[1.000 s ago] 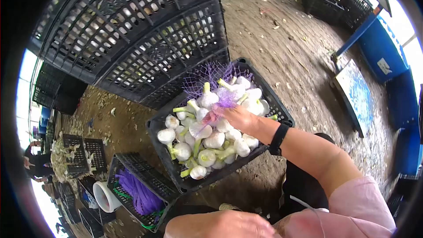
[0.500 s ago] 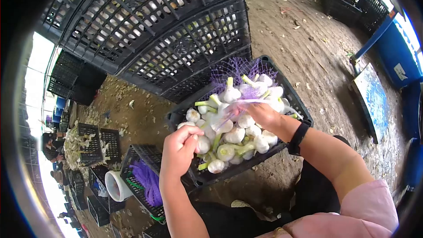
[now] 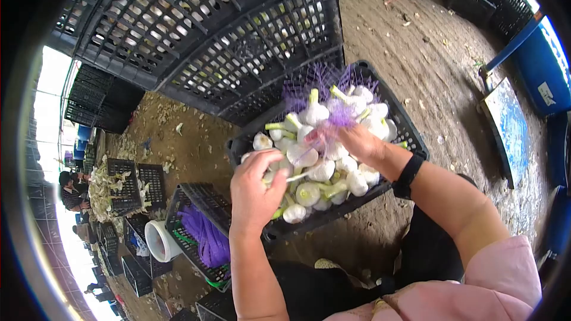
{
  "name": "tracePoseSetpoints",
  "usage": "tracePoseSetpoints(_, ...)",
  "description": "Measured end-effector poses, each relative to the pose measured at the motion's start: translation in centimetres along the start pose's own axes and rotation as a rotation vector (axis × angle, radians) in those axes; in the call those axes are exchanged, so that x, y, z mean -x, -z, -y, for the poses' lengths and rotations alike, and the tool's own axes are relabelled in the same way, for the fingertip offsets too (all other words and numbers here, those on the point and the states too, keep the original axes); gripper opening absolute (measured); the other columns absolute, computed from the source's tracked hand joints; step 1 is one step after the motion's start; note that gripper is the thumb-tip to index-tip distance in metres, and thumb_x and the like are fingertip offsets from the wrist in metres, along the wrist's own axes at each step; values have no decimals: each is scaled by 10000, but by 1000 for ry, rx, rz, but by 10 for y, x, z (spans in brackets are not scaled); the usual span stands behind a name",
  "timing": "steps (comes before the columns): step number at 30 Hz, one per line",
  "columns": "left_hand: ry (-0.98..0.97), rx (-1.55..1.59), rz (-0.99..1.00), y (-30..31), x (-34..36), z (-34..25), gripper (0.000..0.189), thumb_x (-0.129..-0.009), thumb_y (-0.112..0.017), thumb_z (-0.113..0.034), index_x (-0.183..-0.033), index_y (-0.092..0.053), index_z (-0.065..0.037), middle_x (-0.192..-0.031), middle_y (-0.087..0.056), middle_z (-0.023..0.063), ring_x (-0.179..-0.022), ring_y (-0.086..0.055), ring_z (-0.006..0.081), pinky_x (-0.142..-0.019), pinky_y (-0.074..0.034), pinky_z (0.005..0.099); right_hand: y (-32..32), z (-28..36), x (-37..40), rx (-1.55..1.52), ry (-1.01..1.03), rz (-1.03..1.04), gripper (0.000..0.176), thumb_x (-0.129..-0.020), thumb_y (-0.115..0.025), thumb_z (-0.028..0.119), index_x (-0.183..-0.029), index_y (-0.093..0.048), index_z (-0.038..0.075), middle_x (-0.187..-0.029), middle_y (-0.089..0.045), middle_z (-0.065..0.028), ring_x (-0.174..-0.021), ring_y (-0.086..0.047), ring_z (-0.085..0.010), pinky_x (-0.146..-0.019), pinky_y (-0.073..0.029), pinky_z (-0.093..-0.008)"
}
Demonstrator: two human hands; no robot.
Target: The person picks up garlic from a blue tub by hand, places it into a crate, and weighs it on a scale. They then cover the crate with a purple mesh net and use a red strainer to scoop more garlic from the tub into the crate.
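A black plastic crate [image 3: 405,120] in front of me is heaped with white garlic bulbs [image 3: 307,194] with short green stems. Over the far part of the heap lies a purple mesh net [image 3: 297,86]. My right hand [image 3: 357,142], with a black band at the wrist, is closed on a bunched part of this net above the bulbs. My left hand [image 3: 254,187] hovers at the crate's near left side, fingers curled and thumb bent. A thin whitish strip [image 3: 300,176] shows by its thumb; what the fingers hold is partly hidden.
Stacked black crates [image 3: 238,53] full of garlic rise behind. At left stand a crate with purple nets [image 3: 205,238], a white bucket [image 3: 160,241] and a person [image 3: 72,191] by a crate of trimmings. A blue-stained board [image 3: 505,128] leans at right.
My right hand has bunched the purple net closer around its fingers. My left hand has shifted slightly right and up, its thumb now further from the fingers. The view has tilted a little.
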State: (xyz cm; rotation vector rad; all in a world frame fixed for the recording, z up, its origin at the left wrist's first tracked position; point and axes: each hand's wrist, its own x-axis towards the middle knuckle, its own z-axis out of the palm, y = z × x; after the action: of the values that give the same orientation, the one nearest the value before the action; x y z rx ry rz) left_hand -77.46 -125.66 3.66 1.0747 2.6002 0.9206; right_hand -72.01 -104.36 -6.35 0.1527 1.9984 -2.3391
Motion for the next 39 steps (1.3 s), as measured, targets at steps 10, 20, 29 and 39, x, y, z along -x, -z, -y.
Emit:
tracePoseSetpoints(10, -171, -144, 138, -42, 9, 7, 267, -659, -732, -85, -907, -634, -59, -923, -599, 92, -847, -588, 272, -724, -482, 346, -1, 0, -3, -75, 27, 1, 366, -957, -386, 286, -878, -620, 16, -981, -642, -86, -923, -543, -173, -864, -398, -323)
tracePoseSetpoints(20, 350, 745, -239, -45, -4, 25, 121, -892, -565, -147, -857, -580, -32, -645, -553, 4, -531, -507, 58, -497, -414, 203, 0, -3, -1, 5, 117, 21, 398, -975, -354, 315, -1135, -567, 19, -904, -602, -51, -924, -532, -162, -887, -400, -309)
tracePoseSetpoints(29, 414, 602, 11, -96, -69, 34, 96, -861, -551, -44, -831, -615, 21, -661, -592, 32, -538, -512, 81, -482, -391, 216, 10, -10, -4, 36, 113, 134, 532, -947, -443, 380, -1353, -383, 41, -1152, -564, -81, -1092, -486, -171, -970, -356, -322)
tracePoseSetpoints(39, 313, 295, -224, -91, -53, 31, 118, -737, -684, -68, -831, -632, -18, -855, -630, 70, -682, -561, 124, -632, -451, 278, 1, -5, -5, -223, -15, -27, 365, -969, -389, 281, -1123, -575, 8, -1098, -601, -69, -1043, -509, -159, -916, -376, -305)
